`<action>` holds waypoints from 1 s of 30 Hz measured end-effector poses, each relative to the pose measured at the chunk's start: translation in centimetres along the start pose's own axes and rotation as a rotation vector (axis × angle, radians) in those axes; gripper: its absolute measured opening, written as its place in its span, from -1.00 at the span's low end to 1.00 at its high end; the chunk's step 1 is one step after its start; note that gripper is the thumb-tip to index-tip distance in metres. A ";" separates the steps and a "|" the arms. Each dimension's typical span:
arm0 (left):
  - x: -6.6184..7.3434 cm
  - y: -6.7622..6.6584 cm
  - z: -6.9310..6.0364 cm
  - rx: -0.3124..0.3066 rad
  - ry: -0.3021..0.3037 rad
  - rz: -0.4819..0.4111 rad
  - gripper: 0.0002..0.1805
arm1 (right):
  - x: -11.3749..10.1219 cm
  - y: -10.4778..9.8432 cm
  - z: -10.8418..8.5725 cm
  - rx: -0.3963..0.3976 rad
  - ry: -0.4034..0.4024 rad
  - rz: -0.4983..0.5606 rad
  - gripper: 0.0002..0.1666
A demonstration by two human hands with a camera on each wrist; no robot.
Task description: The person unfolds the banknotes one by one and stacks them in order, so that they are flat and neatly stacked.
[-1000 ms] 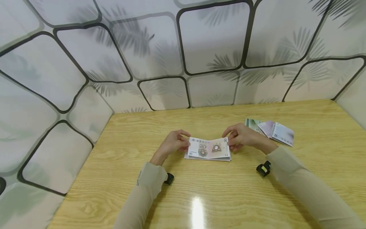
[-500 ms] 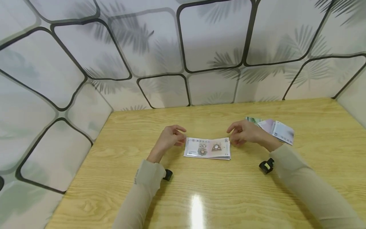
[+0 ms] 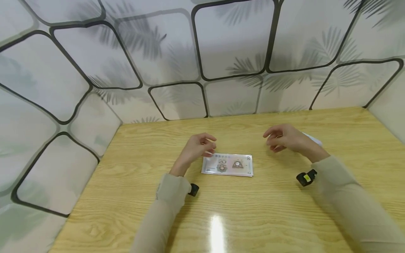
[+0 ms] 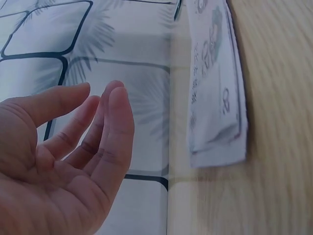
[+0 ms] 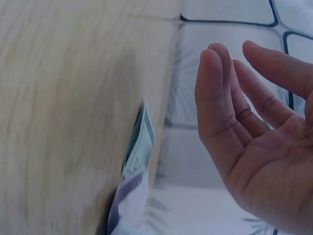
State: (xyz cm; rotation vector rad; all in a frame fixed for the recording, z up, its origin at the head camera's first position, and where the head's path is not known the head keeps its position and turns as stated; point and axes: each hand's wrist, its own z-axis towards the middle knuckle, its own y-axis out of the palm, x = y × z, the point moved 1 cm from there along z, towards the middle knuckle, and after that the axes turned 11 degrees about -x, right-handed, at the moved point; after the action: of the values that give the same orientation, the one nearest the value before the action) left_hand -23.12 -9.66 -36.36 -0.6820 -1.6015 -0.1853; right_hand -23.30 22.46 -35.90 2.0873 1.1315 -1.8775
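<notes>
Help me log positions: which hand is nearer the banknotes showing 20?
Left. The left hand hovers by the back left corner of those banknotes; the right hand is beyond their right end, farther away.

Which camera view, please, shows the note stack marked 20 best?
The head view: the note stack marked 20 lies nearly whole, printed face in view, its upper left corner behind the left hand. The left wrist view shows it slanted and cut off at the top; the right wrist view does not show it.
</notes>
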 end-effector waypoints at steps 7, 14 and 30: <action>0.7 0.8 1.0 -0.043 0.022 -0.005 -0.68 | 0.4 -0.9 -0.7 0.040 0.002 0.030 -0.58; 1.0 1.7 2.0 -0.087 0.024 -0.001 -0.66 | 0.7 -1.8 -1.3 0.043 0.024 0.002 -0.57; 1.6 3.7 3.3 -0.124 0.032 -0.072 -0.67 | 1.3 -3.5 -3.1 0.102 0.041 0.001 -0.54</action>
State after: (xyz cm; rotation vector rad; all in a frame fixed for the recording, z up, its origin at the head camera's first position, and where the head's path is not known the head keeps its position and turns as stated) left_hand -23.98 -4.49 -36.39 -0.7136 -1.5943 -0.3488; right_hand -22.91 27.22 -35.05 2.1882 1.0642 -1.9394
